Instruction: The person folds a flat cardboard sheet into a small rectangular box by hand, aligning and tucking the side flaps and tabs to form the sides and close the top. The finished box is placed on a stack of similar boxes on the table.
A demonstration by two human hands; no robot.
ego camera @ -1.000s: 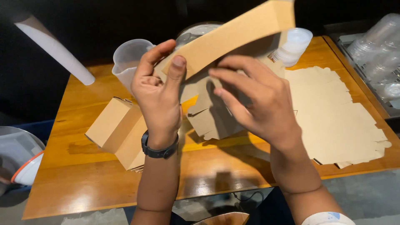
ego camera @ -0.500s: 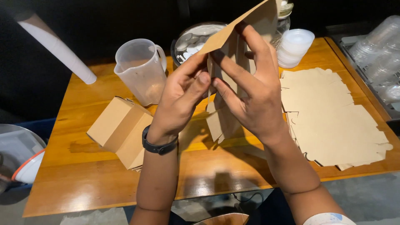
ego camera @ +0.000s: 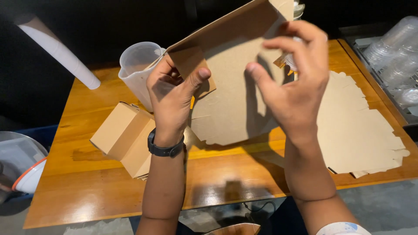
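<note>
At the far left, a white bowl (ego camera: 27, 179) with an orange rim is seen below the desk (ego camera: 87, 191) edge, and a white tube (ego camera: 56, 50) slants above the desk's left corner. A folded box (ego camera: 124, 138) is set on the desk's left half, with a clear jug (ego camera: 137, 69) standing just behind it. A flat cardboard sheet (ego camera: 230, 82) is held up above the middle of the desk, tilted, by both hands. Its left flap is pinched by the left hand (ego camera: 172, 93), the thumb pressed on the front and the fingers closed around the edge; a dark watch (ego camera: 164, 148) is worn on that wrist. The sheet's right side is gripped by the right hand (ego camera: 296, 87), its fingers curled over the edge and the thumb laid against the face. To the right, a stack of flat sheets (ego camera: 357, 130) is laid on the desk. At the far right, clear cups (ego camera: 396, 52) are stacked on their sides in a tray beside the desk.
</note>
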